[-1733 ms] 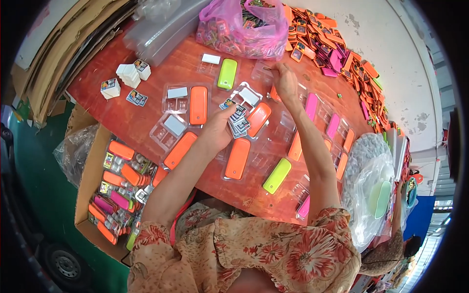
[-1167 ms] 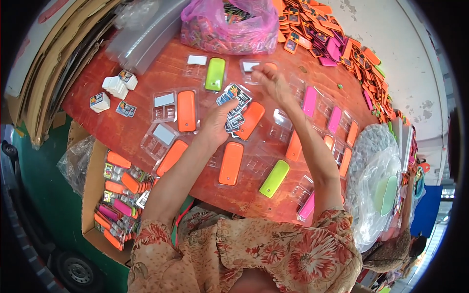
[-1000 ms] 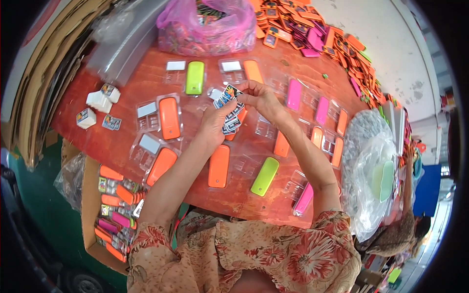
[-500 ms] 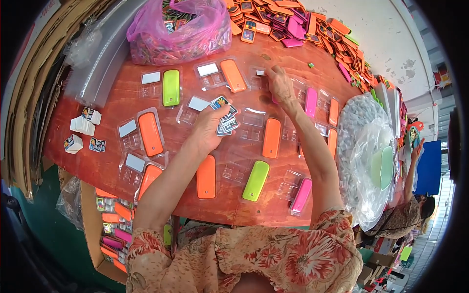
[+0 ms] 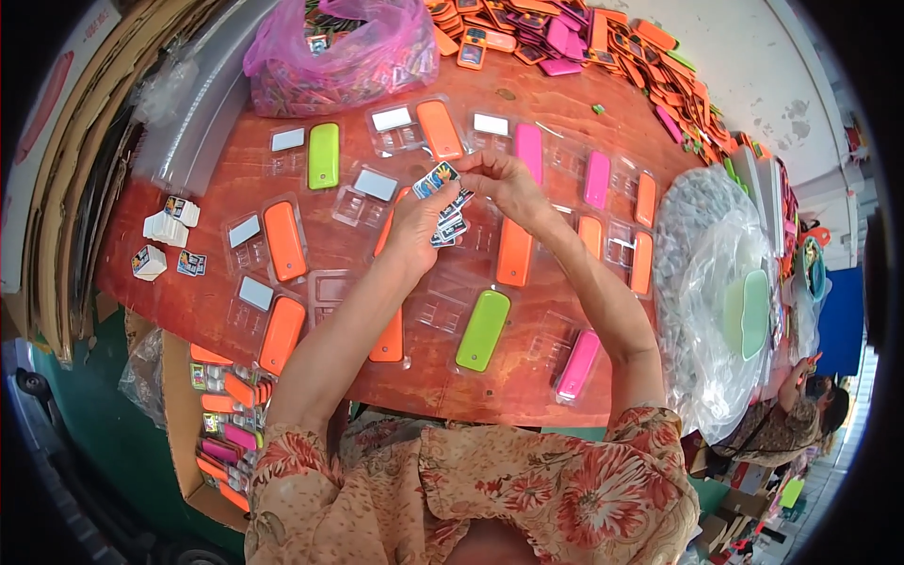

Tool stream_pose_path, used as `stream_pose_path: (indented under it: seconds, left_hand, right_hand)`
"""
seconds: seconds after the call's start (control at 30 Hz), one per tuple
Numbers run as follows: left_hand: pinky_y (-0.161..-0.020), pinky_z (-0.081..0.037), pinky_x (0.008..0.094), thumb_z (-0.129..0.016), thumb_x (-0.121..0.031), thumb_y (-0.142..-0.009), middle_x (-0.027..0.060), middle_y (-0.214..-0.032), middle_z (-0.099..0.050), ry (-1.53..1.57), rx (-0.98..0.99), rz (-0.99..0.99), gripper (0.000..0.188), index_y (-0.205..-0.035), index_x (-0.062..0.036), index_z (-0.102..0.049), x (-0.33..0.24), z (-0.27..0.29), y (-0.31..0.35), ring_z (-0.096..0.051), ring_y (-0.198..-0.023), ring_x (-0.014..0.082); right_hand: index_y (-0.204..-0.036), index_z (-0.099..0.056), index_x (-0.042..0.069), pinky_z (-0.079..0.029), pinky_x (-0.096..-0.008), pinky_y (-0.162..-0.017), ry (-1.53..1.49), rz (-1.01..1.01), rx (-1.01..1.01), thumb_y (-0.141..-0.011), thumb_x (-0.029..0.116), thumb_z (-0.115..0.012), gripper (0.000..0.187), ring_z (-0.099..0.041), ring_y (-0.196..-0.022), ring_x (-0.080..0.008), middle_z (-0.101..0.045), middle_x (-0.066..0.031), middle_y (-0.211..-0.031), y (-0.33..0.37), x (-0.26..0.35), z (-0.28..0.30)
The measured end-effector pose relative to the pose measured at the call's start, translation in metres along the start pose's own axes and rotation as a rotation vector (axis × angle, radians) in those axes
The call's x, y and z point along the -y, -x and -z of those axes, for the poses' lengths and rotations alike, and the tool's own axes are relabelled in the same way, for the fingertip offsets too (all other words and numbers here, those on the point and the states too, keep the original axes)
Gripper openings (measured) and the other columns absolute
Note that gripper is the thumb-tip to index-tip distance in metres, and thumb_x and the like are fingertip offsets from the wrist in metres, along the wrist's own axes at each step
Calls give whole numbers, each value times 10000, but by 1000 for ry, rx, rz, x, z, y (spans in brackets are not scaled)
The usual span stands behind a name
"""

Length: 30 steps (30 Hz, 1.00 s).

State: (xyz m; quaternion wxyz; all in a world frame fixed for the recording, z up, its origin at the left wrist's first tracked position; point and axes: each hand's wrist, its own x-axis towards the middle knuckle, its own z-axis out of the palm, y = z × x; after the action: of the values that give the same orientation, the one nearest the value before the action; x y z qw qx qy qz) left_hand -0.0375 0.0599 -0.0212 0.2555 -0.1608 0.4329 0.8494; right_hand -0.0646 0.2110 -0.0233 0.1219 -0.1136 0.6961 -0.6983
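My left hand [image 5: 414,229] grips a fanned stack of small printed cards [image 5: 450,229] over the middle of the table. My right hand [image 5: 508,193] is at the upper edge of this stack, thumb and fingers pinched on a card. Around both hands lie clear plastic blister trays holding rounded oblong cases: an orange case [image 5: 285,241], a lime green case [image 5: 483,330] and a pink case [image 5: 577,364] among them. Several trays also hold a card lying white side up, such as the white card [image 5: 491,124] behind my right hand. My forearms hide parts of some trays.
Stacks of cards [image 5: 166,229] stand at the left. A pink plastic bag [image 5: 344,80] full of small packets sits at the back, beside a heap of orange and magenta cases [image 5: 565,42]. A clear bag [image 5: 702,282] lies right; a cardboard box [image 5: 179,414] stands below left.
My right hand has come back from the far middle tray to the cards in my left hand. A white card now shows in that tray, beside its pink case.
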Motion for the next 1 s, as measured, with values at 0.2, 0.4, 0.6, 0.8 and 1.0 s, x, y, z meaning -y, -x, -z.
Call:
stream_pose_path:
  seconds: [0.2, 0.4, 0.6, 0.8, 1.0]
  left_hand:
    - [-364, -435, 250, -590, -167, -751, 43, -716, -591, -26, 108, -8, 163, -872, -68, -543, 16, -24, 3, -560, -522, 118]
    - [-376, -422, 242, -580, -156, -761, 55, -751, -584, -97, 103, -4, 194, -923, -71, -513, 25, -51, -12, -563, -539, 135]
    - [-420, -451, 258, -571, -248, -776, 54, -735, -569, 41, 290, 20, 240, -912, -59, -511, 43, -73, -26, -559, -556, 141]
    - [-493, -475, 330, -464, -243, -836, 109, -787, -575, 127, 217, 113, 189, -913, -70, -468, 45, -73, -42, -580, -646, 219]
    - [-621, -480, 345, -469, -164, -830, 113, -919, -562, 13, 296, 133, 178, -975, -61, -467, 39, -60, -38, -572, -797, 208]
  right_hand:
    - [-931, -539, 14, -450, -219, -651, -54, -186, -6, -788, 56, -503, 154, -551, -723, -103, -578, -31, -812, 30, 16, 14]
    - [-936, -550, 30, -427, -185, -604, -146, -251, -126, -819, 124, -495, 160, -524, -678, -64, -566, -6, -778, 53, 36, 38]
    - [-889, -574, 35, -430, -192, -652, 75, -122, -76, -787, 88, -539, 121, -521, -718, -59, -573, 11, -811, 52, 33, 74]
    - [-830, -561, 32, -441, -254, -651, 469, 92, -358, -770, 56, -530, 72, -546, -745, -124, -580, -24, -826, 28, 10, 128]
    - [-732, -570, 64, -430, -372, -629, 1541, 291, -525, -728, 145, -509, 101, -524, -757, -284, -532, -98, -751, 10, -32, 152]
